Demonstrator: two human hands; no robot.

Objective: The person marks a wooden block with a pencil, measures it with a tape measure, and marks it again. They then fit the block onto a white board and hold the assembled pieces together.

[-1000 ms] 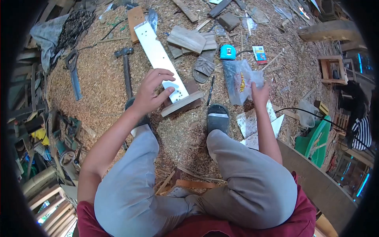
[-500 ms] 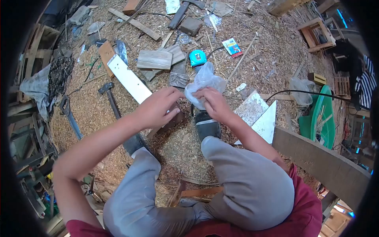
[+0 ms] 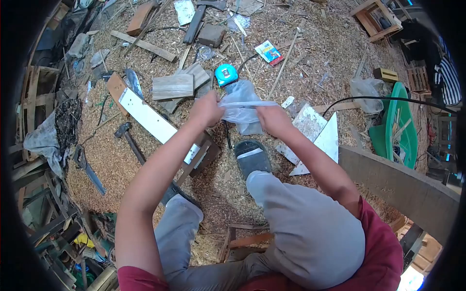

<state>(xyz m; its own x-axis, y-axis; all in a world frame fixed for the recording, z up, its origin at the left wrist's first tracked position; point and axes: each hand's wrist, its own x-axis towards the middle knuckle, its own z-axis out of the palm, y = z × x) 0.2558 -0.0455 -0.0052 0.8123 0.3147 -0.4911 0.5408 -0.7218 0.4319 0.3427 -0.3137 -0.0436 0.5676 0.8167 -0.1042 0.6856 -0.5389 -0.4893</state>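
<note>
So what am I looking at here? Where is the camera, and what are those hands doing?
No machine here: a person sits on a sawdust floor, and the camera on their head looks down at their knees and arms. The left hand and right hand each grip the clear plastic bag, stretching its mouth between them. Under the left arm lies a white board on a wood block. Beside it are a hammer, a blue tape measure, a saw and wood scraps.

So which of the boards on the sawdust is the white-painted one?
The long board running diagonally under the left arm, beside the hammer. It is white; the short boards stacked near the tape measure are bare grey wood.
</note>
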